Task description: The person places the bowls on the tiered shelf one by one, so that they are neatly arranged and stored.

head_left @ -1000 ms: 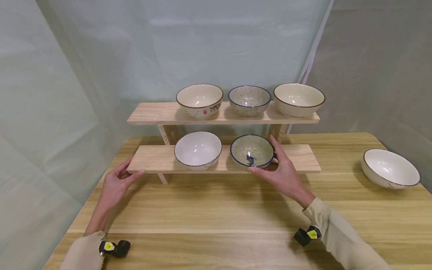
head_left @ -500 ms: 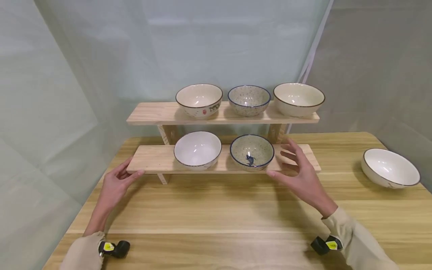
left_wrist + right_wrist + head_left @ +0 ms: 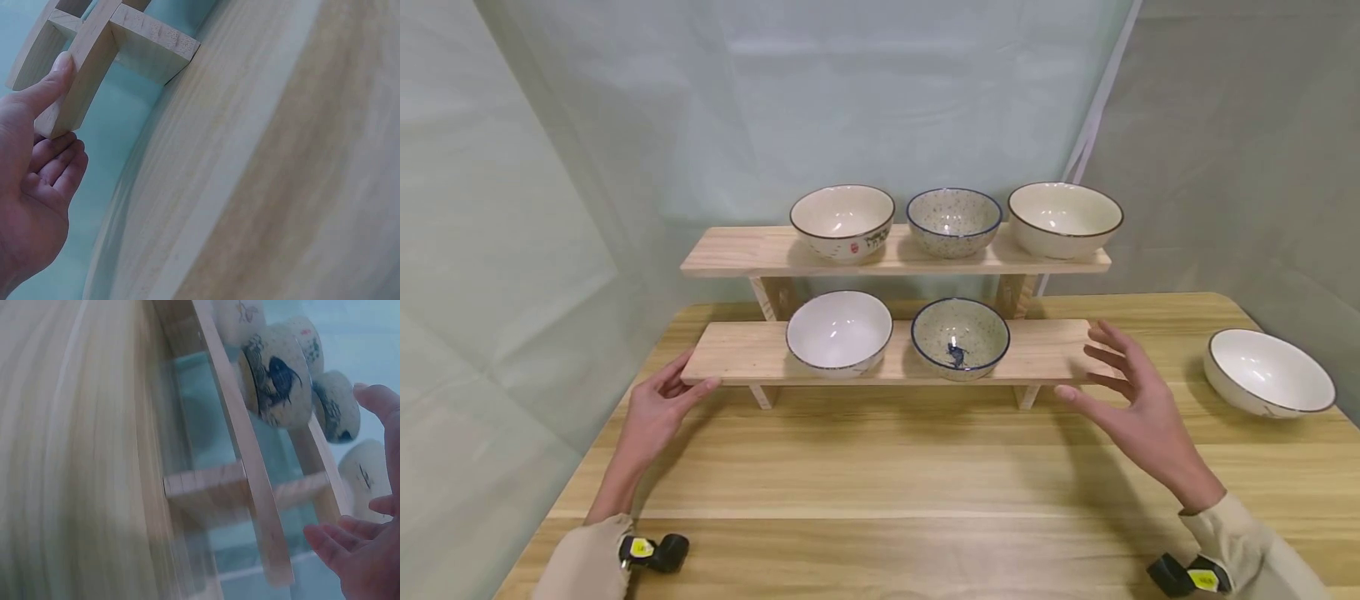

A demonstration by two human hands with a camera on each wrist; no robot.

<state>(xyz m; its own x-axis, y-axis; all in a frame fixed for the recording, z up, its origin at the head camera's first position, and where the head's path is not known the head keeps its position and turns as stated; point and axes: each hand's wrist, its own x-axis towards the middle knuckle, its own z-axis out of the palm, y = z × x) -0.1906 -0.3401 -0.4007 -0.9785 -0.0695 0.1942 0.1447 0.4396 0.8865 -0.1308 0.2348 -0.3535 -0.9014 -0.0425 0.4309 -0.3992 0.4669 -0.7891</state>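
The left hand (image 3: 657, 408) holds the left end of the lower board of a two-tier wooden shelf (image 3: 737, 354). In the left wrist view its thumb (image 3: 56, 78) lies on the board and its fingers curl at the board's end. Beside the board's right end, the right hand (image 3: 1138, 408) holds nothing, its fingers spread and slightly bent. A white bowl (image 3: 840, 333) and a speckled blue-rimmed bowl (image 3: 961, 337) stand on the lower board. In the right wrist view a dark fish pattern shows on the speckled bowl (image 3: 281, 381).
On the upper board sit a cream bowl (image 3: 842, 221), a speckled grey bowl (image 3: 955, 221) and a second cream bowl (image 3: 1063, 218). A white bowl (image 3: 1268, 372) rests on the wooden table (image 3: 880, 500) at the right. Pale cloth (image 3: 887, 100) hangs behind.
The right hand has let go of the speckled blue-rimmed bowl and moved right, past the lower board's end. The left hand and the bowls stay in place.
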